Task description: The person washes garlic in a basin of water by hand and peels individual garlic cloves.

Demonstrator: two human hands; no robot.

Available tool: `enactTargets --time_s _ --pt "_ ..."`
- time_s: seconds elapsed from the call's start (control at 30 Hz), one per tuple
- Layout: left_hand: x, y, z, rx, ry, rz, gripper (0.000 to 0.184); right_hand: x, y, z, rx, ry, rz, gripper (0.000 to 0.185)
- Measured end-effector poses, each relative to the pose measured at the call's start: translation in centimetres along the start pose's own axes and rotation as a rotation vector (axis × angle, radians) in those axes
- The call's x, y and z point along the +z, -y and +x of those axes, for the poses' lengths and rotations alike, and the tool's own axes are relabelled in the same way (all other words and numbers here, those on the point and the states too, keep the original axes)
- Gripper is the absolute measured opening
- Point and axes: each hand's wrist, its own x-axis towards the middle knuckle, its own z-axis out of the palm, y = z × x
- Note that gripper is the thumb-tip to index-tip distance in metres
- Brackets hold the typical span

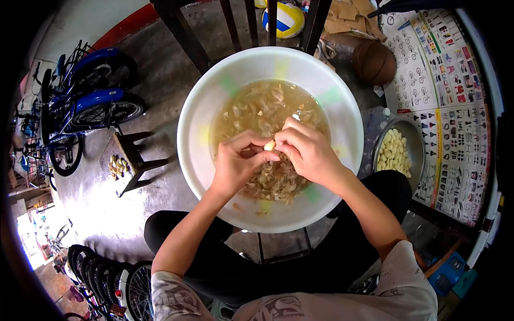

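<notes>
Fig.: L. hand (235,160) & R. hand (308,152), thumbs & fingertips pinched on one pale clove (270,145), approx. centre of white basin (194,125), over loose skins (281,184) twd. 6 o'clock. Metal bowl (419,155) w/ pale cloves (393,155) at 3 o'clock. Poss. faults: slick fingertips → clove slips, lost amg. skins; R. elbow swung wide → bowl knocked.

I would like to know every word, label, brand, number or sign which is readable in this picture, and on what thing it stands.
No text is readable here.
Posters, at right: rows of small pictures with print among them, too small to read.
Red plate, lower left: any marks are too small and blurred.
Shirt: a print, but no word I can make out.
</notes>
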Motion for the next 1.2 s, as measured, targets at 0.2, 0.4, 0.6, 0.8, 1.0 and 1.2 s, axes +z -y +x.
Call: enactTargets --time_s 0.2,0.4,0.6,0.8,1.0,1.2 --pt "-0.4 0.1 0.1 -0.168 -0.073 -0.267 0.020 -1.1 0.7 0.3 -0.052 0.121 -0.015 0.008" --pt "-0.6 -0.2 0.0 -0.311 -0.275 -0.694 0.021 -1.9 0.4 0.4 -0.025 0.233 -0.151 0.005" --pt "-0.7 -0.5 -0.2 -0.331 -0.261 -0.486 0.028 -1.6 -1.6 0.1 0.113 0.254 -0.199 0.010" --pt "-0.4 -0.2 -0.5 -0.306 -0.057 -0.288 0.034 -0.7 -0.9 0.4 0.080 0.120 -0.200 0.012" --pt "0.1 0.1 -0.8 -0.246 -0.026 -0.211 0.030 -0.5 0.1 0.3 -0.031 -0.020 -0.089 0.010" --pt "0.4 0.1 -0.8 -0.279 0.006 -0.178 0.028 -0.9 -0.6 0.4 -0.110 0.100 -0.078 0.009"
